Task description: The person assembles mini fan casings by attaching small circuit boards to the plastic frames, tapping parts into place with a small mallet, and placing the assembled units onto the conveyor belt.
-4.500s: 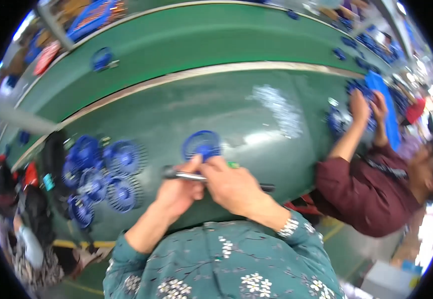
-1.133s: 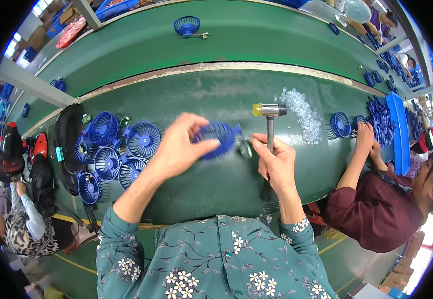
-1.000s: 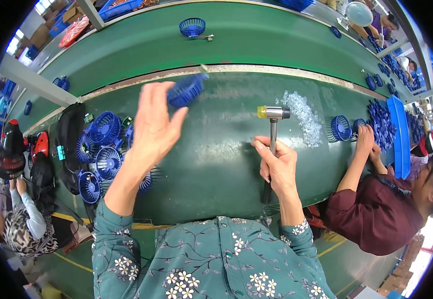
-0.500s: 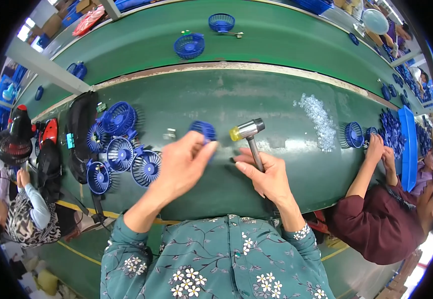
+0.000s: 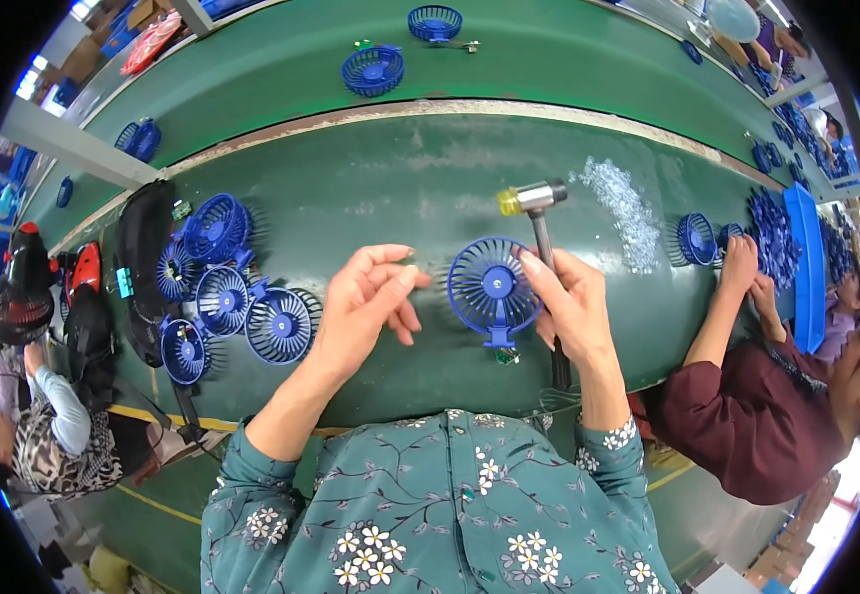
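My right hand (image 5: 576, 302) grips a small mallet (image 5: 534, 198) with a metal head, one yellow face and one dark face. The same hand also holds a round blue fan housing (image 5: 496, 284) by its right edge, thumb over the slatted rim. A bit of green circuit board (image 5: 506, 356) hangs beside the housing's short stem. To the left, my left hand (image 5: 362, 302) is raised over the table with fingers loosely curled and apart; I see nothing held in it. Several similar blue fan housings (image 5: 222, 300) lie grouped farther left.
A pile of small clear pieces (image 5: 623, 213) lies on the green table (image 5: 400, 188) at right. Beyond runs a green belt (image 5: 281, 79) carrying blue housings (image 5: 372, 71). A co-worker (image 5: 757, 416) sits at right beside a blue tray (image 5: 803, 267). A black bag (image 5: 143, 277) lies at left.
The blue fan housing has passed from my left hand to my right, which still holds the mallet. My left hand has let go and its fingers have loosened.
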